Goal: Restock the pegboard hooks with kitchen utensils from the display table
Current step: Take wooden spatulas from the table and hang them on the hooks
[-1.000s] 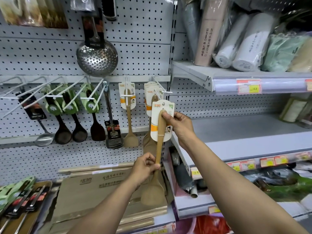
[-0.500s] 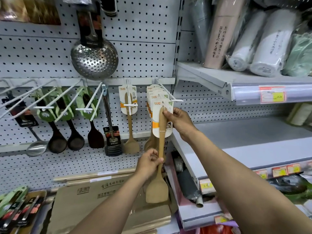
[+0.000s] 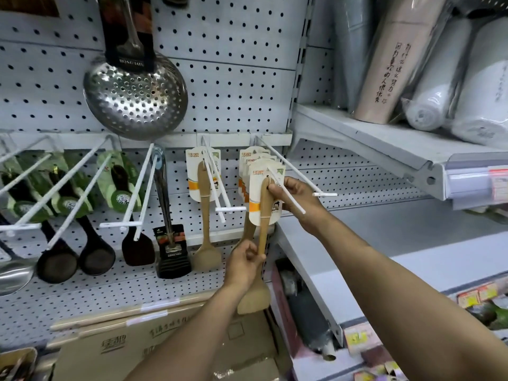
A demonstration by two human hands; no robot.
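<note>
A wooden spatula (image 3: 264, 215) with a white and orange header card hangs threaded on the white pegboard hook (image 3: 288, 171), in front of several like spatulas. My left hand (image 3: 244, 264) grips its handle low down, just above the flat blade. My right hand (image 3: 298, 198) pinches the card's right edge and the handle's top, with the hook's wire running past its fingers. A single wooden spatula (image 3: 204, 204) hangs on the hook to the left.
A steel skimmer (image 3: 136, 97) hangs above. Dark spoons (image 3: 96, 254), a dark turner and a boxed steel utensil (image 3: 171, 251) hang to the left. Cardboard boxes (image 3: 165, 347) and wooden rods lie below. Grey shelves (image 3: 384, 149) with rolled goods jut out at the right.
Both hands lifted the spatula up to the hook and slid its card onto the wire. The view moved closer to the pegboard.
</note>
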